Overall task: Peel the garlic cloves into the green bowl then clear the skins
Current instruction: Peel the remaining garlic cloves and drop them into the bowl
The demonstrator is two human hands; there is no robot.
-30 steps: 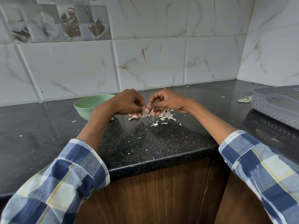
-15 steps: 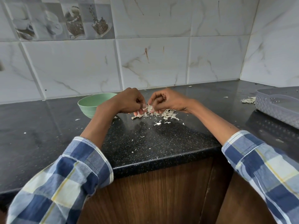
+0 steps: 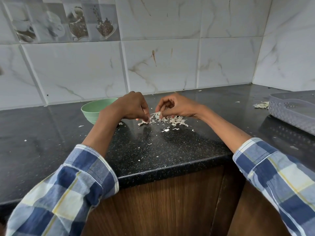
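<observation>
The green bowl stands on the black counter, just left of my left wrist. A pile of white garlic skins lies on the counter under and between my hands. My left hand is curled, its fingertips pinching a small garlic clove low at the pile's left edge. My right hand is curled too and pinches a strip of garlic skin that hangs toward the clove. The inside of the bowl is hidden from here.
A grey plastic tray sits at the right edge, with a small heap of skins beside it. Loose skin flakes dot the black counter. The tiled wall rises behind; the counter's front edge is near my sleeves.
My hands have drawn a little apart and dropped toward the pile. A strip of skin now stretches between them where they had been pinched together.
</observation>
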